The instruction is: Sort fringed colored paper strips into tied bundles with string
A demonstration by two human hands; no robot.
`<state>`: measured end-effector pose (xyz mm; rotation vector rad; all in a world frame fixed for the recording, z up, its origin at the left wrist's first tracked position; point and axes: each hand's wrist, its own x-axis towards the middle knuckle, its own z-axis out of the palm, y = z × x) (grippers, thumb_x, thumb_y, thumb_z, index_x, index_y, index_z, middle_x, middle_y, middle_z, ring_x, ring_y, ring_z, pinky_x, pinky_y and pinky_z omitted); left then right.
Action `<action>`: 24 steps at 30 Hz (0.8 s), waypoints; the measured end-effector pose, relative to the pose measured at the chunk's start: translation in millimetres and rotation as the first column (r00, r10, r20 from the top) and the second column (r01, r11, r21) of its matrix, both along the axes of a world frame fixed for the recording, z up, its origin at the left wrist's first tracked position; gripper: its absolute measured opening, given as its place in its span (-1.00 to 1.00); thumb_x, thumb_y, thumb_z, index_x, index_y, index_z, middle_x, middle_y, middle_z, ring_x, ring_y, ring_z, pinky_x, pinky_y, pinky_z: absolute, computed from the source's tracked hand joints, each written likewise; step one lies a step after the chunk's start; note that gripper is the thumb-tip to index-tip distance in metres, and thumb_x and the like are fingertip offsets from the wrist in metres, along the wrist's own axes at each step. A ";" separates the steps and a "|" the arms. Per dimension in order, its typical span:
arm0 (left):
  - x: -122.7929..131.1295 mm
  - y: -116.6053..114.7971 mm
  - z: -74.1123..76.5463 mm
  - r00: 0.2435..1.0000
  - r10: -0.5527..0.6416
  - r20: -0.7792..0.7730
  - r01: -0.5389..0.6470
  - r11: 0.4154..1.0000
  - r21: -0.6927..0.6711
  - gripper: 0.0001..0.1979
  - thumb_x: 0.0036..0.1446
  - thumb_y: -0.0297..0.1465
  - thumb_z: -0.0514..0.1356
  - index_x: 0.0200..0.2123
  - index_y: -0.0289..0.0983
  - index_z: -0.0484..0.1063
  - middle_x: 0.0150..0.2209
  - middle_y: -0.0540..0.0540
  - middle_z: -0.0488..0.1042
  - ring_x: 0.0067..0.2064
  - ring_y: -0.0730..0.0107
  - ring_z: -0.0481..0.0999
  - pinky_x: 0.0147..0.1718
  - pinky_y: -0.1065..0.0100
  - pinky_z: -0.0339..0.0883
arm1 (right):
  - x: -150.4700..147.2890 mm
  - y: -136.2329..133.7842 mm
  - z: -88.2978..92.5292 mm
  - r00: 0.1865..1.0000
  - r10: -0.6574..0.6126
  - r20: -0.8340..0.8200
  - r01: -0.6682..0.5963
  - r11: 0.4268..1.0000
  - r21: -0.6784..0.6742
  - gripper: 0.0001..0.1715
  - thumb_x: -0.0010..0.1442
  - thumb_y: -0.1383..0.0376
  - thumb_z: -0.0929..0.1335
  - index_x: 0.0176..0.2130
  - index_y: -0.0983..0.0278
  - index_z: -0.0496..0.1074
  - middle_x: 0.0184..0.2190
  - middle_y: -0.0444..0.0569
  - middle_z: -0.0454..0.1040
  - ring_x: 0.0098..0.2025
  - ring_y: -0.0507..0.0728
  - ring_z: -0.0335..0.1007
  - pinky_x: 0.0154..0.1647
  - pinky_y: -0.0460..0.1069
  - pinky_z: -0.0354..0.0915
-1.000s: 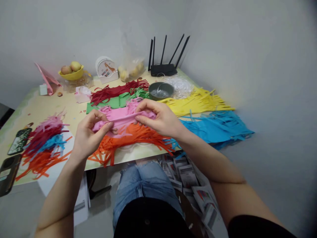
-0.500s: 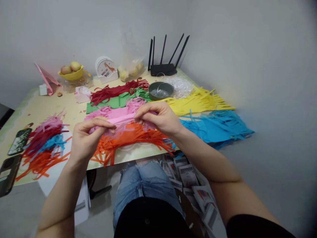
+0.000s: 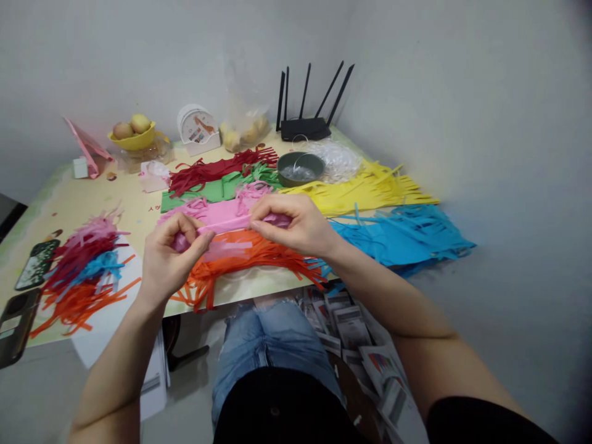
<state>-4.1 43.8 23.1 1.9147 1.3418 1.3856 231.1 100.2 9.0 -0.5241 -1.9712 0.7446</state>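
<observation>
A narrow rolled strip of pink fringed tissue paper (image 3: 226,226) stretches between my two hands above the table. My left hand (image 3: 173,246) pinches its left end, with pink fringe tucked in the curled fingers. On the other end, my right hand (image 3: 291,222) closes thumb and fingers, and more pink fringe shows inside the palm. Just behind lies a flat pink fringed sheet (image 3: 219,211). Beneath my hands spreads an orange fringed sheet (image 3: 245,248). Farther back are a green sheet (image 3: 215,191) and a dark red sheet (image 3: 222,166).
Yellow (image 3: 351,194) and blue fringed sheets (image 3: 393,239) lie at right. A dark bowl (image 3: 300,169) with clear string stands before a black router (image 3: 305,129). Mixed fringed bundles (image 3: 87,265) and two phones (image 3: 18,324) sit at left. Fruit fills a yellow bowl (image 3: 134,140).
My left fingers have curled in around the pink paper, gathering its fringe into the hand. The hanging pink fringe over the orange sheet has lessened. My right hand stays nearly in place.
</observation>
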 end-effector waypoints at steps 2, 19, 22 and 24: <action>2.1 -0.5 -0.6 0.995 0.064 -0.072 -0.061 0.997 0.054 -0.81 0.09 -0.30 0.39 -0.35 -0.22 0.44 -0.35 -0.02 0.51 -0.35 0.40 0.48 -0.26 0.35 0.37 | -1.7 -2.8 1.0 0.997 -0.077 0.016 0.078 0.997 -0.029 -0.82 0.24 0.22 0.41 -0.21 0.28 0.50 -0.24 -0.02 0.59 -0.24 0.06 0.50 -0.15 -0.05 0.37; 3.3 4.9 -7.4 0.900 -0.063 0.431 0.181 0.954 -0.238 -0.83 0.03 -0.37 0.42 -0.25 -0.22 0.67 -0.41 -0.09 0.66 -0.38 0.29 0.67 -0.30 0.33 0.58 | -5.8 -1.8 -3.9 0.969 0.096 -0.226 -0.183 0.895 -0.406 -0.73 0.20 0.18 0.45 -0.18 0.29 0.65 -0.34 -0.04 0.67 -0.32 0.04 0.61 -0.24 -0.07 0.53; 6.3 8.9 -7.2 0.841 -0.069 0.537 0.230 0.943 -0.240 -0.90 -0.05 -0.42 0.43 -0.37 -0.23 0.68 -0.45 -0.09 0.64 -0.43 0.33 0.65 -0.32 0.34 0.57 | -5.8 3.8 -5.2 0.963 0.123 -0.239 -0.215 0.887 -0.409 -0.77 0.16 0.21 0.48 -0.22 0.29 0.67 -0.35 -0.03 0.68 -0.32 0.05 0.61 -0.26 -0.07 0.54; 7.5 11.0 -9.3 0.822 -0.075 0.565 0.249 0.939 -0.236 -0.95 -0.07 -0.46 0.42 -0.44 -0.24 0.67 -0.48 -0.09 0.63 -0.44 0.35 0.63 -0.34 0.36 0.56 | -6.5 7.3 -6.7 0.960 0.142 -0.242 -0.232 0.886 -0.401 -0.82 0.13 0.25 0.49 -0.26 0.29 0.68 -0.36 -0.03 0.68 -0.32 0.06 0.62 -0.26 -0.08 0.54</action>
